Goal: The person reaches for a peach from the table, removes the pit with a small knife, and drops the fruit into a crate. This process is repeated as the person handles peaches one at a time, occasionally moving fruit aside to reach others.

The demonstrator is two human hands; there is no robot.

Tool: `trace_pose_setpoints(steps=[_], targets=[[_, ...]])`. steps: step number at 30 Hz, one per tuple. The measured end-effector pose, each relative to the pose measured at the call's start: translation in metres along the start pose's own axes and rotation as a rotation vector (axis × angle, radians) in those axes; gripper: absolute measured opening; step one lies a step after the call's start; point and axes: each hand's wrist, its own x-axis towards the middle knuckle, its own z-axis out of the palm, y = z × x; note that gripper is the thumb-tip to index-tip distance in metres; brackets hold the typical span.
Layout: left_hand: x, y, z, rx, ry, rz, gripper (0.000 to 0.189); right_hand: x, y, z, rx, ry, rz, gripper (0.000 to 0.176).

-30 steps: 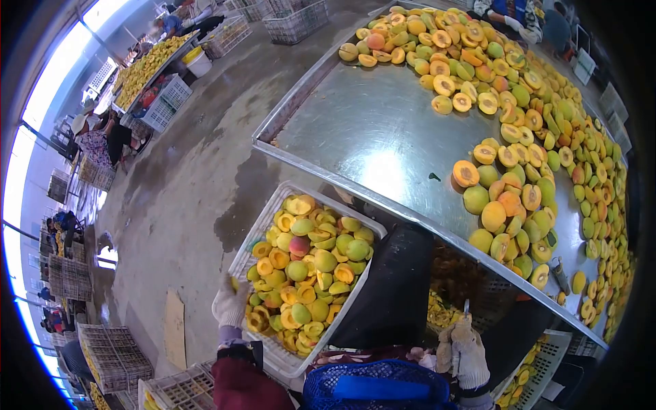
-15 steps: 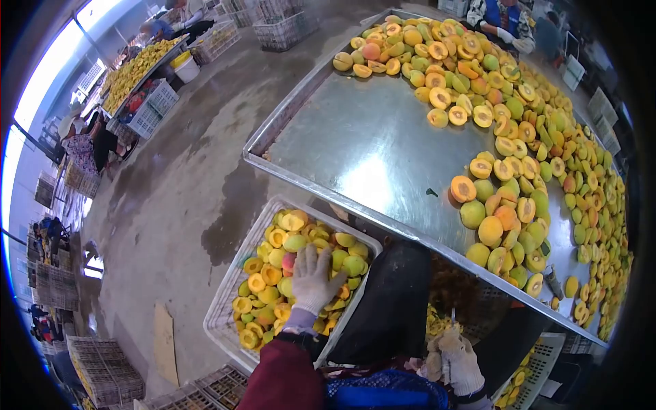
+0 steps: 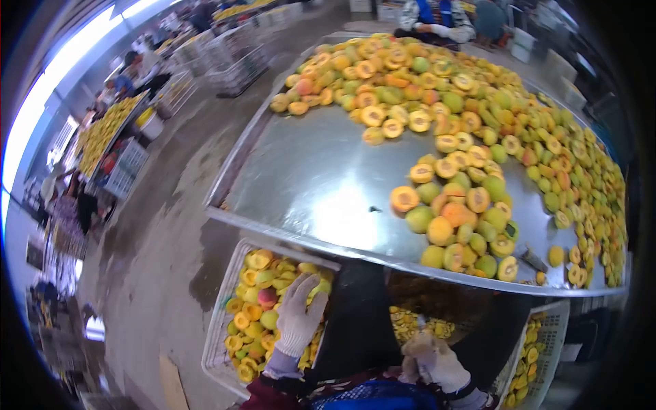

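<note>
My left hand [image 3: 299,316], in a pale knitted glove, is over a white plastic crate [image 3: 217,335] of apricot halves [image 3: 254,312]. Its fingers are stretched out and a little apart, overlapping the fruit at the crate's right side; nothing shows in its grasp. Low in front of my body, my gloved right hand [image 3: 437,365] has its fingers curled around a small metal tool [image 3: 421,320], whose thin end sticks up above the fist. Behind it, a pile of yellow fruit pieces [image 3: 403,324] lies below the table edge.
A rimmed metal table [image 3: 287,171] spans ahead, with apricots [image 3: 454,219] heaped in its middle and along its far and right sides. Another crate [image 3: 557,342] of fruit stands at lower right. Across the table is a person [image 3: 437,20]; stacked crates [image 3: 236,68] stand at far left.
The camera view has turned, so the table sits further left and lower. My left hand has shifted from flat on the fruit toward the crate's right side. My right hand stays closed.
</note>
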Motion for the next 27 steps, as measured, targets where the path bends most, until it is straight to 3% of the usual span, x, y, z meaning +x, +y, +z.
trace_pose_setpoints(steps=[3, 6, 11, 13, 14, 15, 17, 19, 21, 23, 25, 27], targets=[[0.021, 0.064, 0.015, -0.173, -0.113, 0.173, 0.029, -0.006, -0.004, -0.016, -0.098, -0.204, -0.100, 0.022], [0.044, 0.127, 0.045, -0.162, -0.257, 0.348, 0.026, -0.007, 0.007, -0.031, 0.135, -0.306, -0.201, 0.025], [0.064, 0.189, 0.128, 0.027, -0.385, 0.564, 0.029, -0.040, -0.013, -0.047, 0.042, -0.070, -0.285, 0.023], [0.062, 0.199, 0.154, 0.176, -0.370, 0.576, 0.033, -0.041, -0.009, -0.052, -0.005, 0.106, -0.242, 0.022], [0.060, 0.202, 0.161, 0.317, -0.358, 0.575, 0.036, -0.032, 0.004, -0.065, 0.034, -0.009, -0.370, 0.022], [0.059, 0.207, 0.163, 0.372, -0.440, 0.488, 0.050, -0.030, 0.007, -0.070, 0.019, -0.059, -0.361, 0.022], [0.059, 0.212, 0.164, 0.461, -0.521, 0.371, 0.050, -0.031, 0.008, -0.074, 0.071, 0.058, -0.333, 0.017], [0.058, 0.204, 0.159, 0.425, -0.521, 0.309, 0.050, -0.035, 0.003, -0.073, 0.156, -0.031, -0.321, 0.017], [0.056, 0.198, 0.161, 0.371, -0.522, 0.271, 0.050, -0.035, 0.008, -0.073, 0.008, 0.193, -0.178, 0.017], [0.050, 0.192, 0.166, 0.304, -0.429, 0.270, 0.049, -0.023, 0.024, -0.078, 0.007, 0.148, -0.174, 0.023], [0.047, 0.197, 0.169, 0.344, -0.430, 0.261, 0.049, -0.018, 0.035, -0.076, -0.169, 0.287, -0.494, 0.029], [0.049, 0.205, 0.171, 0.453, -0.511, 0.219, 0.049, -0.020, 0.033, -0.076, -0.130, 0.247, -0.496, 0.030]])
